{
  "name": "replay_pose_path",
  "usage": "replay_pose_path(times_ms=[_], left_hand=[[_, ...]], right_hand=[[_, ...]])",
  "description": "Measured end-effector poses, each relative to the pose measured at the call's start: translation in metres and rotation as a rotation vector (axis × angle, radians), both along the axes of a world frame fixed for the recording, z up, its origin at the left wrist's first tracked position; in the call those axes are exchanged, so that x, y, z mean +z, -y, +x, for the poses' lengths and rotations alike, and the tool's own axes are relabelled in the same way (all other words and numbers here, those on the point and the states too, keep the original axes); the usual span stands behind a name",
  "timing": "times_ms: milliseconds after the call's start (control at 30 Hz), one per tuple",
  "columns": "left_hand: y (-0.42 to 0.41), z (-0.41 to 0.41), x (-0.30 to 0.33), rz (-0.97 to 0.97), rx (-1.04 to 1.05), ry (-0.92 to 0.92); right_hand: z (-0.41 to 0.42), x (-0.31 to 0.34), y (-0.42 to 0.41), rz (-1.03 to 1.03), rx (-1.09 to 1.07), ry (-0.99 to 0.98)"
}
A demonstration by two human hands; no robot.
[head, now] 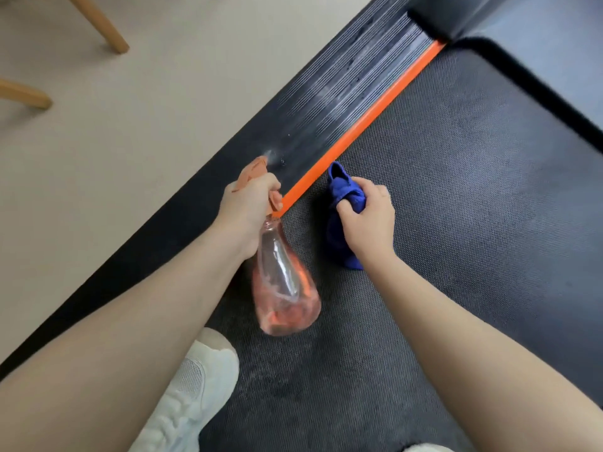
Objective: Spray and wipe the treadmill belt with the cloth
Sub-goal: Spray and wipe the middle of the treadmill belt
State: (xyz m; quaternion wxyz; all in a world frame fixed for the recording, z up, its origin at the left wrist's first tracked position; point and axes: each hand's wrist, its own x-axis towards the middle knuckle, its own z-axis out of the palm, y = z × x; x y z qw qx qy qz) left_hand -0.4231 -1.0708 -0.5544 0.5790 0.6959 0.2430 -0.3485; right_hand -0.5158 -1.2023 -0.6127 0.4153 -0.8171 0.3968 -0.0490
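My left hand (249,207) grips the neck and trigger of a clear spray bottle (284,288) with an orange head, its nozzle aimed at the ribbed side rail (342,99); a faint puff of mist shows at the nozzle. My right hand (368,220) holds a bunched blue cloth (346,194) just above the dark textured treadmill belt (456,190), beside the orange strip (359,132) that edges the belt. The bottle holds a little pinkish liquid and looks motion-blurred.
A white shoe (192,386) stands on the belt's near left edge. Beige floor (114,125) lies left of the treadmill, with two wooden chair legs (107,27) at the top left. The treadmill's dark front housing (522,34) rises at the top right.
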Motion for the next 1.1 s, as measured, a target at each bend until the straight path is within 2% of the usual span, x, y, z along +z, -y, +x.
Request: replay_pose_path(times_ms=[167, 300, 433, 500, 600, 667, 700, 767, 833, 900, 933, 1000, 1100], left_hand=[[-0.011, 0.011, 0.002, -0.026, 0.11, -0.015], [-0.025, 0.027, -0.005, 0.006, 0.08, 0.066], [-0.035, 0.047, -0.006, -0.031, 0.1, 0.096], [-0.039, 0.052, -0.005, -0.089, 0.134, 0.111], [-0.05, 0.053, -0.003, -0.157, 0.251, 0.107], [-0.059, 0.052, -0.004, -0.143, 0.311, 0.094], [-0.064, 0.052, -0.006, -0.132, 0.324, 0.094], [-0.068, 0.051, -0.01, -0.104, 0.31, 0.096], [-0.069, 0.05, -0.015, -0.084, 0.282, 0.074], [-0.069, 0.049, -0.018, -0.062, 0.273, 0.044], [-0.069, 0.05, -0.019, -0.053, 0.273, 0.036], [-0.07, 0.051, -0.02, -0.044, 0.277, 0.027], [-0.072, 0.049, -0.02, -0.054, 0.299, 0.025]], right_hand=[[0.029, 0.007, 0.01, -0.051, 0.147, 0.031], [0.083, 0.009, 0.028, -0.233, 0.172, 0.082], [0.125, -0.001, 0.025, -0.388, 0.215, -0.025], [0.128, -0.005, -0.01, -0.463, 0.347, -0.01], [0.115, -0.012, -0.077, -0.595, 0.669, 0.112], [0.116, -0.014, -0.08, -0.675, 0.805, 0.144], [0.124, -0.016, -0.066, -0.732, 0.813, 0.165], [0.144, -0.017, -0.018, -0.809, 0.662, 0.166], [0.163, -0.016, 0.032, -0.778, 0.472, 0.062], [0.169, -0.017, 0.05, -0.668, 0.392, -0.027], [0.169, -0.017, 0.044, -0.631, 0.385, -0.003], [0.159, -0.017, 0.011, -0.573, 0.474, 0.101], [0.134, -0.017, -0.05, -0.466, 0.752, 0.221]])
